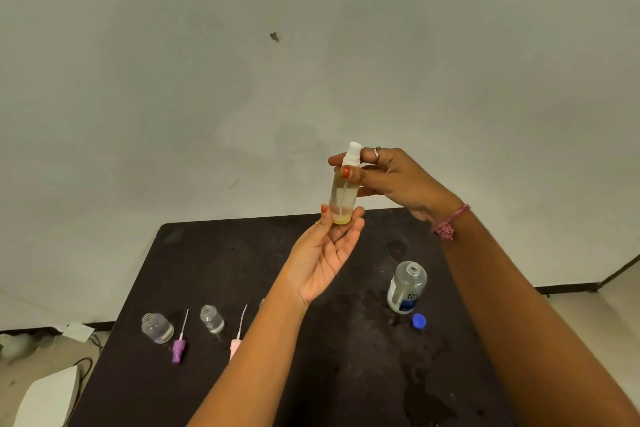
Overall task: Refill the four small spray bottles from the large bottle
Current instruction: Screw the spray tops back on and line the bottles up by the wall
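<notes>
Holding one small spray bottle upright above the far edge of the dark table, the person uses both hands: the left hand cups its base with thumb and fingers closed around it, and the right hand pinches its neck just under the white spray top. A little yellowish liquid sits at the bottom. On the table stand two open small bottles, each with one detached sprayer beside it: one purple sprayer, one pink sprayer. One large bottle stands uncapped at right, its one blue cap just beside it.
</notes>
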{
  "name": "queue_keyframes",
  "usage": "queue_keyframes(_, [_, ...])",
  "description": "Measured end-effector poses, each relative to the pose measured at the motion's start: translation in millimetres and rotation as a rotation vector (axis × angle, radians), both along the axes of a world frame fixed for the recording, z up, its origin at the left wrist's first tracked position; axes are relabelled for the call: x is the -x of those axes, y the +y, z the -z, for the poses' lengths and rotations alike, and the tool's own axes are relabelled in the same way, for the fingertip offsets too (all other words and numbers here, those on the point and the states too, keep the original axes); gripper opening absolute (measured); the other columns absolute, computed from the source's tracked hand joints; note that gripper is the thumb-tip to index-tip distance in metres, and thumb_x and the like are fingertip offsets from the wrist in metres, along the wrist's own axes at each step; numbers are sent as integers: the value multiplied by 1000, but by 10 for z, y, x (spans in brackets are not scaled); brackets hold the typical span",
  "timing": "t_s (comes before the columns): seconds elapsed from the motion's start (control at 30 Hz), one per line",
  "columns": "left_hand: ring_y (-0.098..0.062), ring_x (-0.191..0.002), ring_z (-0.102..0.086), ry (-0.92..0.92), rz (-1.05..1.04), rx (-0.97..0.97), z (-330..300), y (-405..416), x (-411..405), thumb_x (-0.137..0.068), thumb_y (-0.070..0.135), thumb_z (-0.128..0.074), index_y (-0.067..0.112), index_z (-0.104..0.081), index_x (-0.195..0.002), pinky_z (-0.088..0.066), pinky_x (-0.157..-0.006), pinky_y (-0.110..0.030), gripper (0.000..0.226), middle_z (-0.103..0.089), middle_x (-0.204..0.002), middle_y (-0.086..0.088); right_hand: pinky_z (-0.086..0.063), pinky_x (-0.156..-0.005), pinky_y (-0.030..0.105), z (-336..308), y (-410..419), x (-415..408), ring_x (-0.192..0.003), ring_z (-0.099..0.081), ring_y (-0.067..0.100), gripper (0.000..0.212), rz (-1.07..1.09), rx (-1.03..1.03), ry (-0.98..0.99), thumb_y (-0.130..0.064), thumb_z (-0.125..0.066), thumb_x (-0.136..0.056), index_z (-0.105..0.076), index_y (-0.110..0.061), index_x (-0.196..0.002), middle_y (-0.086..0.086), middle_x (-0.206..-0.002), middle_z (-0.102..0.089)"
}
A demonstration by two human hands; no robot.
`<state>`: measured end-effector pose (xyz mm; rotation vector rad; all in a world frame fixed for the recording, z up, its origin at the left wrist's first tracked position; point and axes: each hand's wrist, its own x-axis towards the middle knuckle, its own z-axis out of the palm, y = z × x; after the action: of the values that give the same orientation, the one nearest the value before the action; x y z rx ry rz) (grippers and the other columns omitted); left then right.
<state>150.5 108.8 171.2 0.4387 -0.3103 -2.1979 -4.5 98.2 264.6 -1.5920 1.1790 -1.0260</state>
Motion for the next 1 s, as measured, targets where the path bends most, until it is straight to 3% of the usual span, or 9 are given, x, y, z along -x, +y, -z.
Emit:
queue_keyframes(0.13, [-29, -99, -69, 150, -29, -64, 48, -10, 39, -62, 5, -85, 0, -67, -107, -61, -73, -36, 49, -61, -124, -24, -48, -94, 24, 78, -6, -88, -103, -61, 10, 15, 113, 87, 21, -26, -64, -86, -71, -22, -99, -1, -110, -67])
queue_keyframes(0.2, [-28, -100, -69, 109, -95, -65, 52, -3, 76, -75, 6, -73, 1, -71, -100, -60, -72, -34, 25, -64, -119, -23, -47, -88, 18, 111, 4, -157, -99, -61, 5, 20, 187, 101, -10, -29, -67, -84, -73, -18, -99, -2, -106, -66])
queue_keyframes(0.27, [-27, -100, -69, 78, -160, -58, 30, 13, 99, -87, 6, -58, 0, -74, -96, -60, -74, -32, 20, -67, -114, -21, -47, -83, 14, 155, 13, -227, -96, -61, 5, 21, 255, 111, -53, -28, -70, -83, -74, -16, -99, -2, -103, -66])
queue_keyframes(0.33, [-26, -99, -70, 66, -221, -47, 32, 11, 122, -93, 5, -51, -1, -69, -105, -59, -77, -32, 23, -68, -111, -20, -48, -79, 16, 209, 12, -297, -95, -61, 9, 17, 347, 114, -110, -28, -72, -82, -75, -16, -94, -1, -98, -65])
queue_keyframes(0.43, [-22, -97, -70, 46, -300, -19, 37, 27, 161, -86, 8, -56, 1, -62, -113, -58, -80, -29, 29, -70, -108, -17, -52, -80, 26, 280, -7, -395, -92, -63, 13, 25, 475, 101, -171, -32, -74, -80, -73, -11, -93, 1, -96, -65])
queue_keyframes(0.53, [-19, -94, -71, 63, -354, -22, 52, 51, 223, -79, 11, -60, 1, -62, -113, -59, -77, -26, 35, -72, -104, -14, -54, -80, 30, 311, -6, -501, -90, -62, 14, 28, 550, 117, -160, -34, -73, -80, -70, -10, -95, -1, -94, -64])
queue_keyframes(0.67, [-18, -93, -71, 108, -395, -37, 89, 63, 285, -76, 11, -62, 1, -63, -112, -57, -83, -28, 37, -71, -104, -14, -55, -81, 35, 337, -4, -615, -88, -61, 12, 27, 657, 146, -145, -37, -74, -79, -66, -14, -91, -5, -91, -63])
queue_keyframes(0.83, [-18, -92, -71, 111, -397, -19, 127, 46, 250, -78, 10, -60, 2, -63, -112, -59, -75, -25, 35, -72, -103, -14, -56, -80, 41, 383, -45, -621, -88, -62, 13, 29, 635, 136, -121, -42, -73, -78, -70, -16, -88, -5, -92, -64])
queue_keyframes(1.0, [-17, -96, -70, 75, -392, 1, 231, -42, 169, -81, 10, -58, 3, -62, -114, -58, -81, -26, 34, -71, -106, -13, -53, -87, 38, 445, -92, -685, -95, -61, 8, 41, 587, 110, -67, -47, -74, -74, -70, -18, -102, -6, -101, -63])
